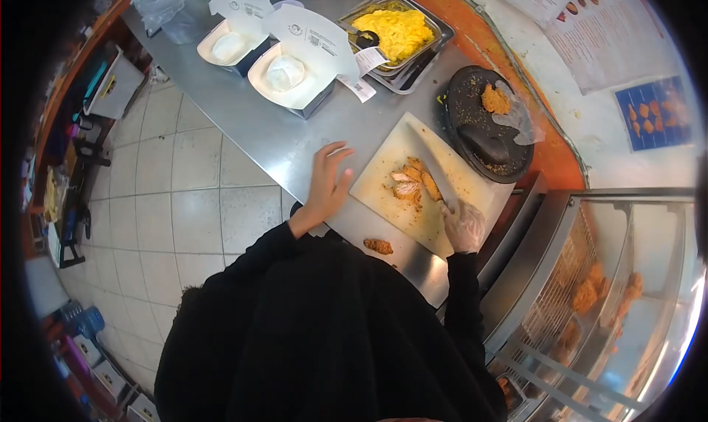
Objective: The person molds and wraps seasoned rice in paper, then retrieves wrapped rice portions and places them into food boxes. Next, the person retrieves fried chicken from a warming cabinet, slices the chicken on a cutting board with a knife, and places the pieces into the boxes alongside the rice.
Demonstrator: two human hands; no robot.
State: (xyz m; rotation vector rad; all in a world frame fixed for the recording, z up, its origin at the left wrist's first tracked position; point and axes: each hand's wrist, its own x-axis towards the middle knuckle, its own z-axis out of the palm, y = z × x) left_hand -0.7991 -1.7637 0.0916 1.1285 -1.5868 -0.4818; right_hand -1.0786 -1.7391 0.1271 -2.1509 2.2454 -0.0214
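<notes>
My right hand [464, 226], in a clear plastic glove, is closed on the handle of a knife [435, 164]. The blade lies over a pale cutting board [383, 164], alongside pieces of sliced fried chicken [407, 186]. Bare and with its fingers apart, my left hand [328, 182] is held left of the board over the counter's edge and has nothing in it. A separate brown fried piece [378, 246] lies on the metal counter in front of me, off the board.
Two open boxes [291, 75] [228, 47] with white contents stand at the counter's far side. Behind the board are a yellow food tray [398, 35] and a dark stone mortar [490, 123] with a pestle. A glass display case [582, 296] borders the right.
</notes>
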